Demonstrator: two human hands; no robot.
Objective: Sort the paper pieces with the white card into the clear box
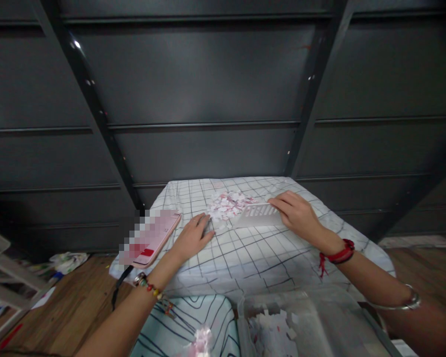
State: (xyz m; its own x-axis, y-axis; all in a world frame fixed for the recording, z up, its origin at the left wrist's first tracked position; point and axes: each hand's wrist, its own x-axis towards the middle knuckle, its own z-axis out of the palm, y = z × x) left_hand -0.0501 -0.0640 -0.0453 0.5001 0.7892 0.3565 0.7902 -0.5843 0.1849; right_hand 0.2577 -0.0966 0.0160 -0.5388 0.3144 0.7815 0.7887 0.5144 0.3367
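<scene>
On a white checked cloth [245, 253] lies a loose heap of small white and pink paper scraps [228, 202]. My left hand [196, 237] rests open on the cloth, its fingertips at the near left edge of the heap. My right hand [299, 215] grips the right end of a white sheet with a row of slots [258, 219] along its top. The sheet stands on edge, tilted, just in front of the heap and hides part of it.
To the left of my left hand lies a pink phone [161, 243], partly blurred, with a black cord. Nearest me stand a clear plastic box [319, 307] holding white paper pieces [273, 332] and a pale blue patterned cushion [193, 310]. Dark panels [204, 79] rise behind the table.
</scene>
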